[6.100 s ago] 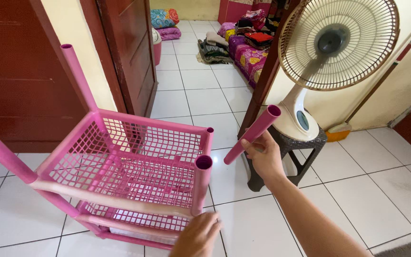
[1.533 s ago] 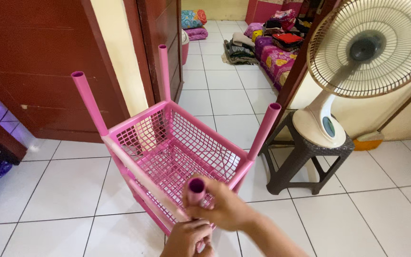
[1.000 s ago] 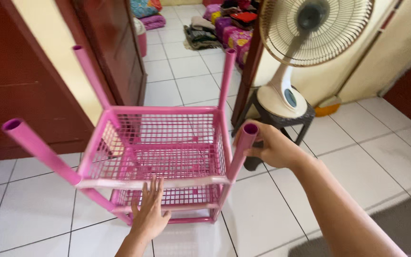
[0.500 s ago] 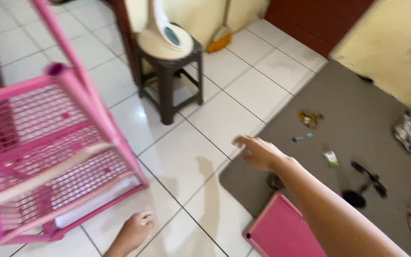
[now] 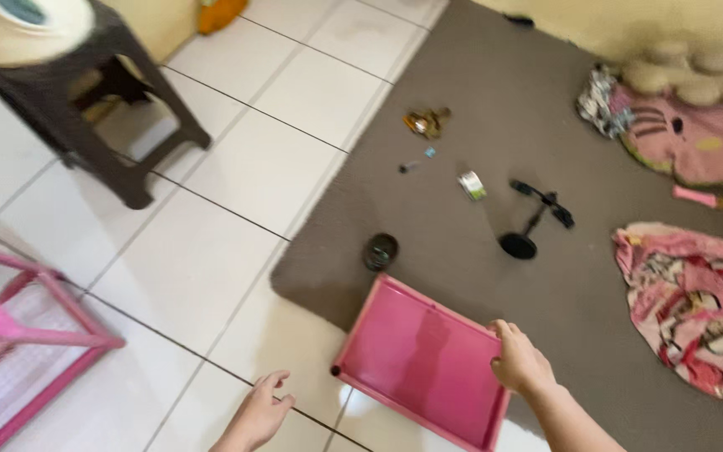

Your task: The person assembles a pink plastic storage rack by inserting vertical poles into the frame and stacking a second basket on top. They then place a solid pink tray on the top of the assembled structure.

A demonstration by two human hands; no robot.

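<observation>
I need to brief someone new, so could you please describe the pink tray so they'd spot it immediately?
Start at the brown rug; at its near edge lies the pink tray, gripped by the right hand. It's flat, solid and rimmed, unlike the meshed pink rack.

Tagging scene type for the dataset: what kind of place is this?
Most likely a room in a home: white tiled floor partly covered by a grey-brown carpet, pink cartoon-print cushion and bedding by the wall, a dark plastic stool. The right hand grips a flat pink plastic tray.
</observation>
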